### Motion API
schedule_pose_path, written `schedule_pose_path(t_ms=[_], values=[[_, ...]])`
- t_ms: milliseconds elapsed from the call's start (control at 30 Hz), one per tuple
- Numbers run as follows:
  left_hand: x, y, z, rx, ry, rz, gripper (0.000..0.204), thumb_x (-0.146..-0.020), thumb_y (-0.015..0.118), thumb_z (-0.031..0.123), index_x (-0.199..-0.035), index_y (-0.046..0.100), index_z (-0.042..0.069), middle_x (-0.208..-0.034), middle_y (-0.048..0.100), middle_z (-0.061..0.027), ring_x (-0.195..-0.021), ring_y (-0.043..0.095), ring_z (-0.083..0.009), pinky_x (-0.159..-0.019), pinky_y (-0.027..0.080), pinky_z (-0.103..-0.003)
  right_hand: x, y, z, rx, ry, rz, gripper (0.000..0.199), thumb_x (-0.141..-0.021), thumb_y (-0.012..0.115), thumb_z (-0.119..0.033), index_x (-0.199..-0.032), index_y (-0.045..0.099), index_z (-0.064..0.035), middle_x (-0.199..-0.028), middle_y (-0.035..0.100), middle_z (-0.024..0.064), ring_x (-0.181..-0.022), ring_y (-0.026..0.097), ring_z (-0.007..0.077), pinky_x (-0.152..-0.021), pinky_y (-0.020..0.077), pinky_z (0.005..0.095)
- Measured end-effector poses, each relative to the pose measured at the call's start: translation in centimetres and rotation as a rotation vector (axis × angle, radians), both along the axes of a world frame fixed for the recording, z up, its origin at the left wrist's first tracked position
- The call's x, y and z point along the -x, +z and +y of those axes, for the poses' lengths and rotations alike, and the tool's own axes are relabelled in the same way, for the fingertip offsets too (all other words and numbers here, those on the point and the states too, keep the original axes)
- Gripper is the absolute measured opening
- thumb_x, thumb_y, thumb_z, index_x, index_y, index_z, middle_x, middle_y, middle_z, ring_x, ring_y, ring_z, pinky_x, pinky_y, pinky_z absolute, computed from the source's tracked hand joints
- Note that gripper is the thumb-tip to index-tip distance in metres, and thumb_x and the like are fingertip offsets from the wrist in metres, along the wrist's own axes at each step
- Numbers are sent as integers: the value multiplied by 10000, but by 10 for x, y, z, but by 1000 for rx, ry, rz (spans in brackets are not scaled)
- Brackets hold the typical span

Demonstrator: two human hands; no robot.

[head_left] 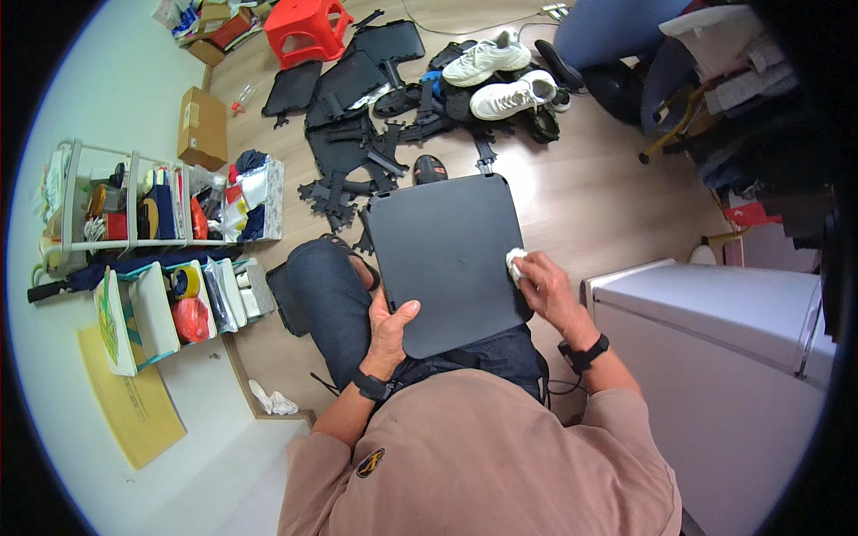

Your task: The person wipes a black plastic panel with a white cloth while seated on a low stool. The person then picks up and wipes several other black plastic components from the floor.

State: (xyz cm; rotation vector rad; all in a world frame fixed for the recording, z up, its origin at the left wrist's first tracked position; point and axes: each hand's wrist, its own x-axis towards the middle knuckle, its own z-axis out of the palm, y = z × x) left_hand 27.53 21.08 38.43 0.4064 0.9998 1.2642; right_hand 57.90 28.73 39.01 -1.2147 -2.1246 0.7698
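Note:
A dark grey square plastic panel (447,259) with rounded corners rests tilted across my lap. My left hand (390,332) grips its left edge near the lower corner, with the thumb on top and the fingers hidden beneath. Near the panel's right edge, my right hand (545,288) pinches a crumpled white tissue (516,263) against the surface. Beyond the panel, several similar dark panels (349,85) and black plastic connector pieces (344,192) lie scattered on the floor.
White sneakers (514,96) sit on the dark pieces ahead. A red stool (307,31) and a cardboard box (203,128) stand at the far left. Wall shelves (134,243) are on my left; a white cabinet (706,313) stands close on my right. Another white tissue (273,399) lies at lower left.

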Motion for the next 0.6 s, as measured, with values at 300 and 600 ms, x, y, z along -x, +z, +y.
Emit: schedule_pose_path(t_ms=[300, 600], values=[[-3, -1, 2, 6, -4, -16, 579, -881, 735, 65, -1402, 489, 14, -1258, 633, -142, -1117, 674, -257, -961, 600, -411, -1, 16, -77, 26, 98, -49, 381, -822, 705, 52, -1198, 662, 4, -1056, 646, 158, -889, 678, 341, -764, 579, 418], [-12, 7, -1, 15, 39, 37, 498, -892, 719, 73, -1350, 538, -1, -1217, 653, -121, -1063, 675, -221, -937, 586, -366, 48, 26, -70, -10, 256, 30, 332, -838, 665, 28, -1169, 661, 4, -1014, 637, 151, -874, 676, 348, -747, 566, 431]])
